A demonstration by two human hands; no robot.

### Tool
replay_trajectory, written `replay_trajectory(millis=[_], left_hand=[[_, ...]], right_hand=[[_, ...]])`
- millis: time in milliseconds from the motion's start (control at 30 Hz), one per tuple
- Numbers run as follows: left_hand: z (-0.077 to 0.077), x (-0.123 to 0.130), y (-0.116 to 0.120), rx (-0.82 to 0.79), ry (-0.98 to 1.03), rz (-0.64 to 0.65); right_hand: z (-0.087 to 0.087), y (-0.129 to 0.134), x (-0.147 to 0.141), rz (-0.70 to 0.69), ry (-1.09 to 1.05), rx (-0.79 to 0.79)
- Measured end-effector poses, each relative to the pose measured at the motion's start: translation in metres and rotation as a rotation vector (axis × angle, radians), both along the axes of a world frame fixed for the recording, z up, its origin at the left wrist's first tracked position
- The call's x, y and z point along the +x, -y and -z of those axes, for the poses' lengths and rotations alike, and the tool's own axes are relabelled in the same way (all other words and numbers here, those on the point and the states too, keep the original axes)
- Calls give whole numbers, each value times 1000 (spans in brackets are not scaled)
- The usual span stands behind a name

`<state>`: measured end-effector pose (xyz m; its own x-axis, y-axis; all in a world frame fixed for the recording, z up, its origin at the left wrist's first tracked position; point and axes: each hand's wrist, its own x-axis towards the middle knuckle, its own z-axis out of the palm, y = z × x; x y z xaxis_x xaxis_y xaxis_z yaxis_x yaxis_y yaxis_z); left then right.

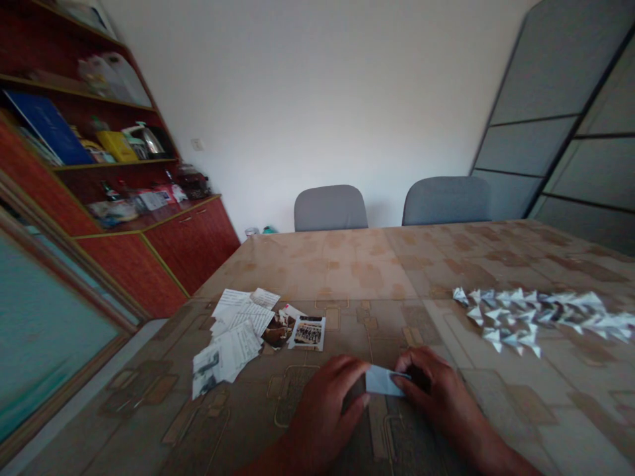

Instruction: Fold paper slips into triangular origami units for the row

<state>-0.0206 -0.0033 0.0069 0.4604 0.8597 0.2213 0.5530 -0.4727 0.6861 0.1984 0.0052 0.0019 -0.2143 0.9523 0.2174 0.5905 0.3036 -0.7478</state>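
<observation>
A small folded piece of paper (383,381), pale and roughly rectangular, is held between my two hands just above or on the table. My left hand (330,403) pinches its left end between thumb and fingers. At the other end, my right hand (436,390) grips it with thumb and bent fingers. To the left lies a loose pile of printed paper pieces (238,337), some with text and some with pictures. A photo piece (307,333) is at the pile's right side. Folded pointed paper pieces (516,317) stand in rows on the right.
The table (357,264) has a brown patterned cover. Two grey chairs (330,208) stand at its far side against a white wall. A red-brown shelf cabinet (188,241) with bottles, boxes and a kettle (151,141) is at the left. Grey panelled doors (536,99) rise on the right.
</observation>
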Motion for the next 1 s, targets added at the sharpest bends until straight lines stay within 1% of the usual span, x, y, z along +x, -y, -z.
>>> replay_trajectory(millis=[67,100,167,200,233,333,400,467,533,567,633,733,833,1000], left_hand=[[0,4,-6,-185,179,-126],[0,7,-9,-264,268,-141],[2,13,-13,-383,430,-127],[2,15,-14,-440,480,-98],[2,17,-15,-486,513,-81],[1,20,-13,-572,562,-102],[0,20,-11,-592,565,-122],[0,19,-9,-588,554,-120],[0,19,-8,-573,539,-111],[0,19,-7,-568,533,-108],[-1,19,-6,-566,519,-101],[-2,19,-4,-554,464,-86],[-3,19,-1,-523,392,-104],[-4,20,0,-510,367,-120]], right_hand=[[-3,3,-1,5,-132,-68],[-4,4,-2,16,-194,-84],[-6,7,-4,43,-278,-80],[-7,8,-5,55,-302,-60],[-7,9,-6,63,-313,-37],[-8,11,-7,68,-294,23],[-8,13,-6,74,-243,72],[-9,14,-5,46,-182,142],[-11,14,-5,-31,-133,190],[-12,15,-5,-73,-117,190],[-16,15,-6,-111,-96,152],[-18,14,-8,-57,-67,93],[-17,12,-10,-23,-39,73],[-14,11,-11,-65,-71,-14]])
